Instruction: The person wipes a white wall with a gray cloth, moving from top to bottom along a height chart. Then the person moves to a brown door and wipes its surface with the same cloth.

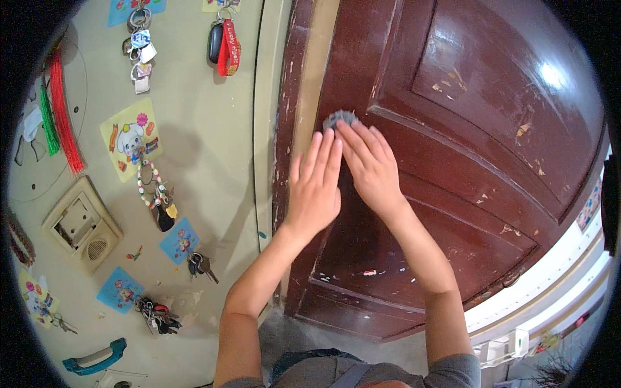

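Observation:
A small grey fuzzy cloth (339,119) lies against the dark red-brown door (446,149), close to its left edge. My right hand (370,165) presses it there, with straight fingers over its lower part. Beside it, my left hand (314,194) is stretched out, its fingers lying close together and pointing up. Its fingertips reach the lower edge of the cloth, and the two hands almost meet at the index fingers. How much of the cloth is under the fingers is hidden.
Left of the door frame (284,136), a pale wall (223,142) carries several hooks with keys, including a red strap (229,48) and a beaded keyring (150,184). An intercom panel (82,224) and a teal handle (96,357) are lower. Paint is chipped on the door.

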Demonstrator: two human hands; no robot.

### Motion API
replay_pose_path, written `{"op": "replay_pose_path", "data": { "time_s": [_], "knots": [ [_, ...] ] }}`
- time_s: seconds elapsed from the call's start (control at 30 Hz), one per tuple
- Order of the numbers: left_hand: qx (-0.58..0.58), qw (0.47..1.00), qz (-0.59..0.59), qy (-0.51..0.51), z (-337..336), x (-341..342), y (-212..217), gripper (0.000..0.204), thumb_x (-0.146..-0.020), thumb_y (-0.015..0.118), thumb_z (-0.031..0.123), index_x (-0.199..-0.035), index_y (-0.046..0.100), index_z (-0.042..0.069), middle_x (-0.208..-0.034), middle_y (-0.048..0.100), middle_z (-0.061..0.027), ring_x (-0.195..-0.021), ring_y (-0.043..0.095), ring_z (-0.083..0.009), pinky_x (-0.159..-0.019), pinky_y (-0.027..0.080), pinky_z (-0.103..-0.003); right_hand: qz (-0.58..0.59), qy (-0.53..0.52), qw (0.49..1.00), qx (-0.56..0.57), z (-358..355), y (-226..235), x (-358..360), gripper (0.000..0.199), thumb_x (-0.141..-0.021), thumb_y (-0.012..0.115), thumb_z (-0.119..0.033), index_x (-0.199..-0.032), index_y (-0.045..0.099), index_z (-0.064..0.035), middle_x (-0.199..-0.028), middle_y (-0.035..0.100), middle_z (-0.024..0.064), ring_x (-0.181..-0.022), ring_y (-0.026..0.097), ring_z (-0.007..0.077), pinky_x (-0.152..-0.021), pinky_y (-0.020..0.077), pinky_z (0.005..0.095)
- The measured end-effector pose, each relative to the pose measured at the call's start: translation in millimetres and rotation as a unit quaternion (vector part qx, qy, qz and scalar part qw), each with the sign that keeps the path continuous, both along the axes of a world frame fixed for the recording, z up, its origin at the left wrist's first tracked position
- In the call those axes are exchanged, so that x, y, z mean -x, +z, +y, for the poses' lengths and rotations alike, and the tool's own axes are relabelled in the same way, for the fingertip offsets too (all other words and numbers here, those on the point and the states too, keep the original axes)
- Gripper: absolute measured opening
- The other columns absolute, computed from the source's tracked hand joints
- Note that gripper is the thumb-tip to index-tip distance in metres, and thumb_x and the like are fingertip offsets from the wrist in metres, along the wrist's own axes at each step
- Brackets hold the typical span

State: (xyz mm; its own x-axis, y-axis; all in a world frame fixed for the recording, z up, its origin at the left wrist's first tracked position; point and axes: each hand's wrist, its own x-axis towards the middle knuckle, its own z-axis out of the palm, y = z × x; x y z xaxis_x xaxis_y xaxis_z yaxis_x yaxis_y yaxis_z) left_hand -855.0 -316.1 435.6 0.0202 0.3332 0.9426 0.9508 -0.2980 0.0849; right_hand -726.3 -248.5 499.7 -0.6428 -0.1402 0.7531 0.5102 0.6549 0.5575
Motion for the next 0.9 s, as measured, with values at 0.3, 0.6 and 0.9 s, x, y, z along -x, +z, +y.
{"op": "replay_pose_path", "data": {
  "time_s": [0.3, 0.6, 0.9],
  "knots": [
    [0.085, 0.995, -0.028, -0.045, 21.2, 29.9, -17.7, 0.080, -0.075, 0.046, -0.009, -0.150, 0.020, 0.000, -0.156, 0.023, -0.0175, -0.145, 0.020, -0.0313, -0.116, 0.017, -0.047, -0.029, -0.125, 0.991, 0.028, 8.7, -22.0, 31.4, 0.050, -0.091, 0.041, -0.019, -0.138, 0.047, -0.0037, -0.153, 0.034, 0.0097, -0.144, 0.025, 0.0244, -0.118, 0.0162, 0.0414],
    [0.163, 0.985, -0.034, -0.050, 12.4, 26.5, -97.8, 0.084, -0.077, 0.051, -0.004, -0.151, 0.010, -0.001, -0.156, 0.019, -0.0205, -0.145, 0.020, -0.0344, -0.116, 0.016, -0.049, -0.106, -0.162, 0.980, 0.055, 7.0, -97.1, 23.7, 0.052, -0.090, 0.043, -0.022, -0.139, 0.046, -0.0053, -0.155, 0.030, 0.0071, -0.145, 0.022, 0.0215, -0.117, 0.0138, 0.0425],
    [0.260, 0.964, -0.016, -0.049, -6.2, 11.1, -154.6, 0.083, -0.081, 0.056, 0.003, -0.150, 0.011, -0.002, -0.157, 0.017, -0.0197, -0.146, 0.017, -0.0331, -0.116, 0.017, -0.050, -0.154, -0.117, 0.977, 0.093, 2.3, -154.4, 0.4, 0.045, -0.089, 0.049, -0.021, -0.130, 0.056, -0.0045, -0.152, 0.036, 0.0052, -0.142, 0.029, 0.0206, -0.117, 0.0170, 0.0445]
  ]
}}
